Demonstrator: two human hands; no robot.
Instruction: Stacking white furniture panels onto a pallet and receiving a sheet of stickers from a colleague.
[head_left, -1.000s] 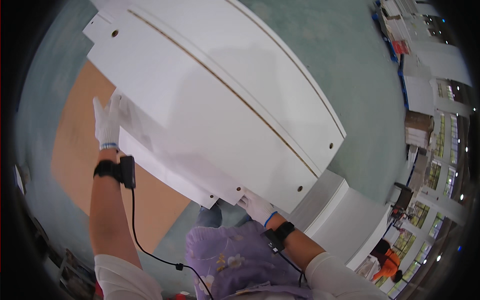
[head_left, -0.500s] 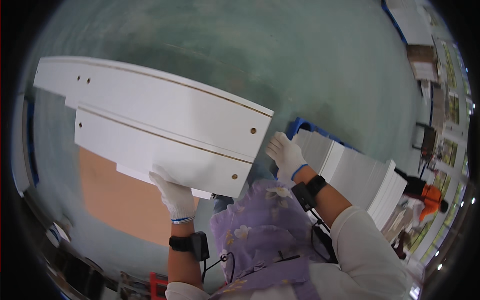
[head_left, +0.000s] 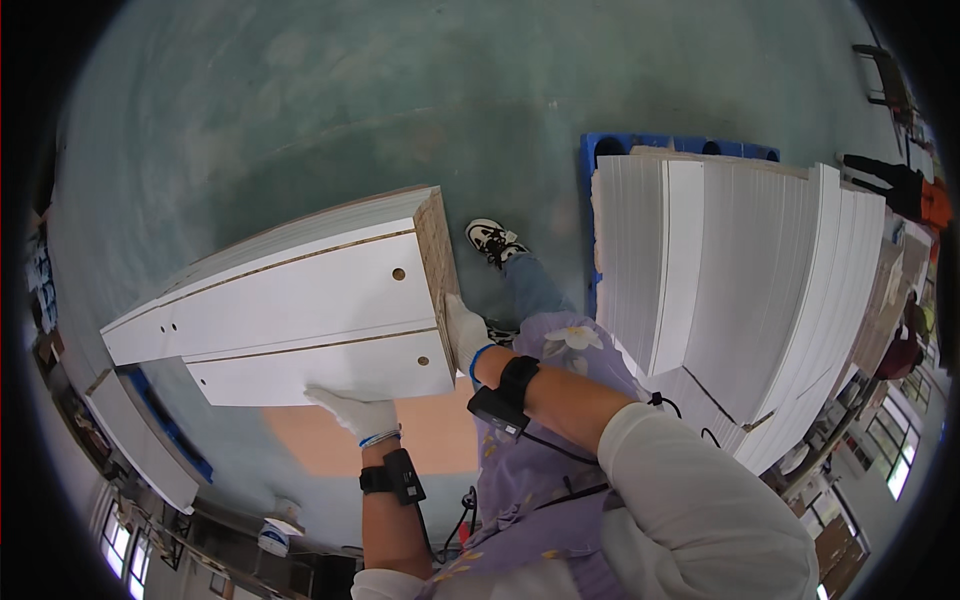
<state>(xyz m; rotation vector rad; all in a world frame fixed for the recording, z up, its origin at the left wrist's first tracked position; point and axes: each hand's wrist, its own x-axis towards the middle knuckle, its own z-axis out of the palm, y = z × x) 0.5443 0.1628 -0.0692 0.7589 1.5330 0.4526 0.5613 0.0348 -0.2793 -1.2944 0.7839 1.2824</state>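
Observation:
I carry a stack of long white panels (head_left: 300, 300) with drilled holes and raw chipboard ends. My left hand (head_left: 352, 412), in a white glove, grips the stack's near long edge from below. Gloved too, my right hand (head_left: 464, 333) presses against the chipboard end of the stack. Each wrist wears a black device on a strap, with a cable running from it. One of my shoes (head_left: 493, 240) shows on the green floor just past the panel end.
A tall pile of white panels (head_left: 740, 290) on a blue pallet (head_left: 640, 145) stands to my right. An orange-brown board (head_left: 430, 440) lies on the floor under my hands. More white panels (head_left: 140, 440) lie at the left. Shelving and windows line the rim.
The view has swung right, so the panel stack now sits left of centre and the pallet pile is closer. My right hand moved onto the stack's end; my left hand still holds the long edge.

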